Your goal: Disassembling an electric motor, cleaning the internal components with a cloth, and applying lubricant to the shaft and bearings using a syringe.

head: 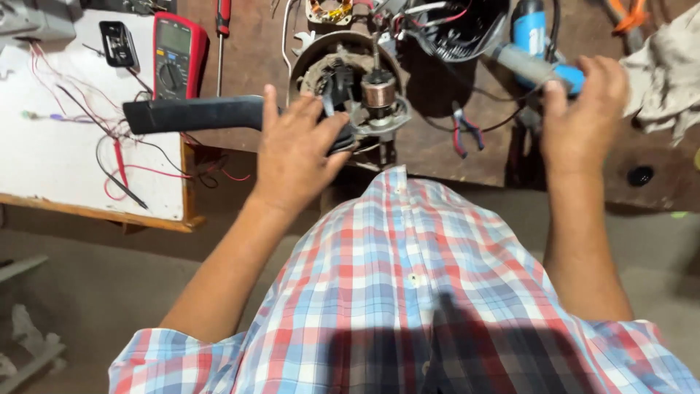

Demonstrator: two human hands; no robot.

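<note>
1. We see the left hand [295, 153] spread, fingers loosely grasping the motor [357, 102] at the surface [437, 157] edge, likely to steady it; the black handle [193, 114] sticks out left under the thumb.
2. Right hand [583, 117] is clenched round the blue tool [536, 62], nozzle end in the palm.
3. Copper armature [378, 91] stands upright in the open housing, exposed.
4. Pliers [463, 131] lie between the hands, within reach.
5. Multimeter [179, 55] and red leads rest on the white board [58, 160], well apart.
</note>
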